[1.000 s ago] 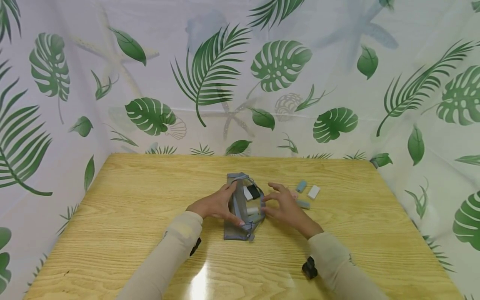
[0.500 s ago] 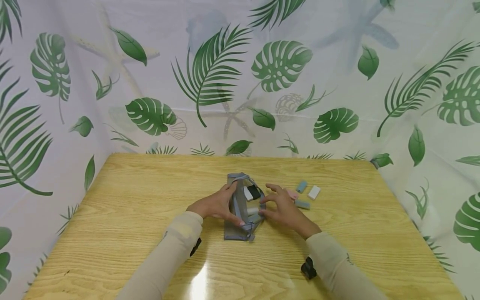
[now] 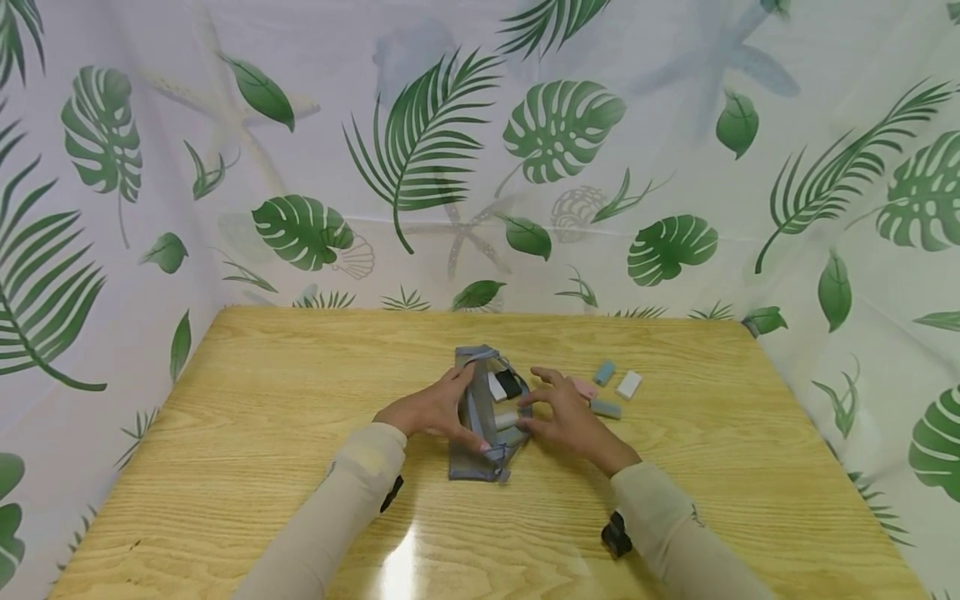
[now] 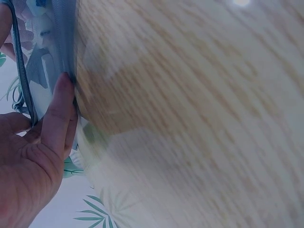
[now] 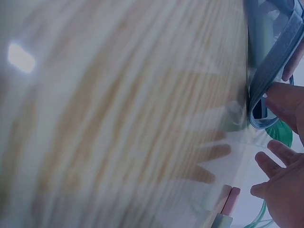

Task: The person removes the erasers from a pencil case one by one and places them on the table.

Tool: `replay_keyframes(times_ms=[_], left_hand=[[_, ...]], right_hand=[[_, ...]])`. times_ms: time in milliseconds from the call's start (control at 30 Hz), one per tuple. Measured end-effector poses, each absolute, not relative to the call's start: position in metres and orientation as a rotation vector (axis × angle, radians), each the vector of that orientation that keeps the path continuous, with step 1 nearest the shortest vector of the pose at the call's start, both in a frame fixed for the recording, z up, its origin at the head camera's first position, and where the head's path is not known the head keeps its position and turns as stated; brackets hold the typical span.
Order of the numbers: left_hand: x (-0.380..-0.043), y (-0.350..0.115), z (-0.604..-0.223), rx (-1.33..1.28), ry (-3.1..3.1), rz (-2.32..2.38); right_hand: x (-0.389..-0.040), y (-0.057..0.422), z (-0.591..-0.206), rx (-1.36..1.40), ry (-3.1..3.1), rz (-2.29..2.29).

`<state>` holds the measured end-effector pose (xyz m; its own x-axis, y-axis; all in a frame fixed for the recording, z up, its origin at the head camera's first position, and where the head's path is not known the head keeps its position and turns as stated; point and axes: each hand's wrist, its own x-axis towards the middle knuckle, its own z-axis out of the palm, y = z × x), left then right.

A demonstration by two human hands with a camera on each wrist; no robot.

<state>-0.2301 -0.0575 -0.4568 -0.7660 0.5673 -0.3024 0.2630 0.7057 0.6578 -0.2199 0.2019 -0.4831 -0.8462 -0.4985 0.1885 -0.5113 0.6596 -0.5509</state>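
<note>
A grey-blue mesh pouch (image 3: 464, 464) lies on the wooden table (image 3: 262, 417), its mouth held apart and facing up and to the right. The left hand (image 3: 431, 406) grips the pouch's left side, thumb at the near end of the mouth and fingers toward the far end. The right hand (image 3: 570, 417) pinches the pouch's right rim between thumb and forefinger, its other fingers spread clear. Inside the pouch, toward its far end, a white block (image 3: 497, 387) sits against a black piece (image 3: 507, 384); a pale, rounded item (image 3: 506, 420) lies nearer the person. To the right of the pouch, beyond the right hand, are a pink piece (image 3: 583, 388) partly hidden by that hand, a grey-blue bar (image 3: 605, 408) just beside it, a small blue block (image 3: 604, 372) and, farthest from the pouch, a white rectangular block (image 3: 629, 384). Behind the pouch, past the table's far edge, hangs a white leaf-printed cloth (image 3: 450, 283).
</note>
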Motion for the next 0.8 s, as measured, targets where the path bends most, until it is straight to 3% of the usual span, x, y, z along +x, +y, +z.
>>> replay_keyframes(times_ms=[800], left_hand=[[-0.2288, -0.0582, -0.4566, 0.634, 2.428, 0.840]], right_hand=[[-0.2206, 0.1971, -0.4826, 0.929, -2.874, 0.954]])
